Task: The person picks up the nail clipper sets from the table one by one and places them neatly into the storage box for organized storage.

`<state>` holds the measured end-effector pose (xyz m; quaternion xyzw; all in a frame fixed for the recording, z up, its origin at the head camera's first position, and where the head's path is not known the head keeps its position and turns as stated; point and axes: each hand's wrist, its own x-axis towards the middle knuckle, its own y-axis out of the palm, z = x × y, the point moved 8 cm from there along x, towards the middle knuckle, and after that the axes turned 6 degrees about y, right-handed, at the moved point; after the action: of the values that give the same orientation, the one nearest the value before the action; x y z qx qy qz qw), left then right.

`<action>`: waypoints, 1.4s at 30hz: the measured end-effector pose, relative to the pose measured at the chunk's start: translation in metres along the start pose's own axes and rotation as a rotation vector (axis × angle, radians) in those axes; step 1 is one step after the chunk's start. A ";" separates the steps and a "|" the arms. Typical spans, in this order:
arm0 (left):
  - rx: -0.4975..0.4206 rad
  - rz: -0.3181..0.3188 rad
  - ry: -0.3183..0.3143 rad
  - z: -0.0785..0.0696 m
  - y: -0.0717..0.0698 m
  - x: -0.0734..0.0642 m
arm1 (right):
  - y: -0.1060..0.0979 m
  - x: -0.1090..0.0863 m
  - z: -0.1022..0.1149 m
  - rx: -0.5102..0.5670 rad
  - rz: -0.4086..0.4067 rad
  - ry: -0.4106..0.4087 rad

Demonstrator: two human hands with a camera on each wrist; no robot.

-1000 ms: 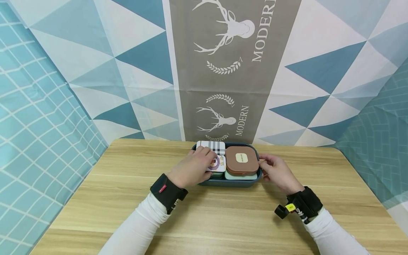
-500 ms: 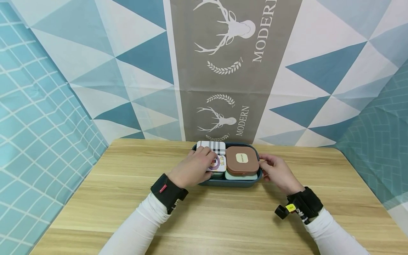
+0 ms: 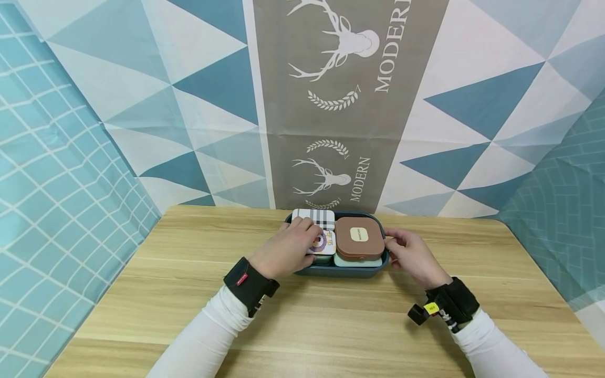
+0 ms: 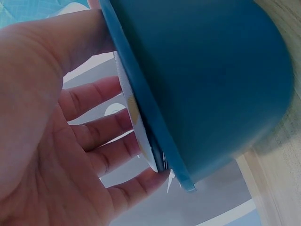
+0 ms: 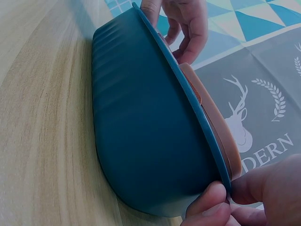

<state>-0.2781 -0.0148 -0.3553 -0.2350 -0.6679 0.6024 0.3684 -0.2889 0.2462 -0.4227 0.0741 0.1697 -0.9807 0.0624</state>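
A dark teal plastic bin [image 3: 335, 271] stands on the table, packed with small flat cases. In its front left part lies a white case with a purple cartoon print [image 3: 327, 242], gripped from above by my left hand [image 3: 285, 249]. The left wrist view shows that thumb tucked inside the bin's rim and several fingertips on the white case [image 4: 133, 113]. My right hand [image 3: 412, 257] pinches the bin's right end at the rim, as the right wrist view shows. Beside that hand a brown square case [image 3: 345, 247] with a cream label lies over a mint-green case [image 3: 368, 263].
A plaid case [image 3: 325, 216] lies behind the cartoon one in the bin. Wood-grain tabletop [image 3: 331, 325] surrounds the bin. Close behind rises a wall covering [image 3: 217, 157] with triangles and deer heads, and a blue tiled-pattern covering [image 3: 61, 210] is on the left.
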 end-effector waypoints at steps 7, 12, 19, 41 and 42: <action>0.003 -0.005 0.005 0.000 0.001 0.001 | 0.000 0.000 0.000 -0.003 0.000 -0.002; -0.003 -0.012 0.013 0.000 0.001 0.000 | 0.000 -0.001 0.000 -0.008 -0.002 -0.003; -0.013 -0.017 0.024 -0.001 0.000 -0.001 | 0.000 -0.001 0.001 -0.011 0.003 -0.008; 0.003 0.001 0.038 -0.001 0.002 0.000 | 0.000 -0.001 0.001 -0.012 -0.004 -0.004; 0.005 0.002 0.038 -0.001 0.002 0.000 | 0.000 -0.001 0.001 -0.012 -0.006 -0.003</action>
<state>-0.2775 -0.0139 -0.3577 -0.2460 -0.6590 0.6001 0.3810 -0.2884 0.2461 -0.4217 0.0717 0.1760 -0.9799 0.0600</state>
